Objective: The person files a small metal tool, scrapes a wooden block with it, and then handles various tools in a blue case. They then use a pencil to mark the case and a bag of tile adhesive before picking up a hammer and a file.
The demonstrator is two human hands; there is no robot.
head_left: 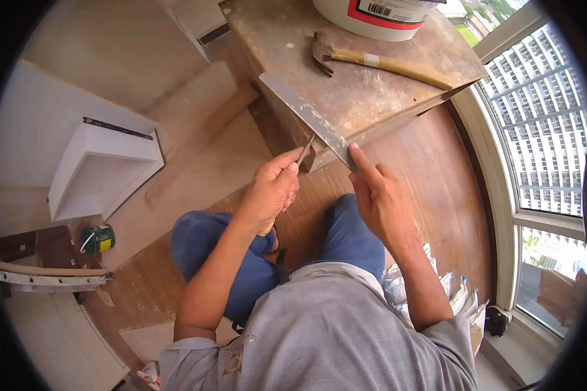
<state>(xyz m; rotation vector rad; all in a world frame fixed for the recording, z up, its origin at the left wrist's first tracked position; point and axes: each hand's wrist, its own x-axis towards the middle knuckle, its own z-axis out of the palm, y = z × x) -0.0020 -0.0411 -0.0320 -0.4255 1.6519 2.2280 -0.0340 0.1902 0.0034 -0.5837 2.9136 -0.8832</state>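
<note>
My left hand [275, 186] is closed around a slim tool with a thin metal shaft [306, 150] and a yellowish wooden handle end [265, 230] showing below the fist. The shaft's tip meets or nearly meets the edge of a long, flat grey metal blade [306, 116] with pale spots. My right hand [381, 202] grips the near end of that blade, index finger stretched along it. Whatever handle it has is hidden in the palm. The blade's far end lies over the corner of a worn brown wooden box [274, 39].
On the box lie a claw hammer [378, 62] and a white bucket [372, 26] with a red-edged label. White bags [460, 296] sit on the floor by the windows at right. A green can [98, 240] and a white cabinet unit [104, 169] are at left.
</note>
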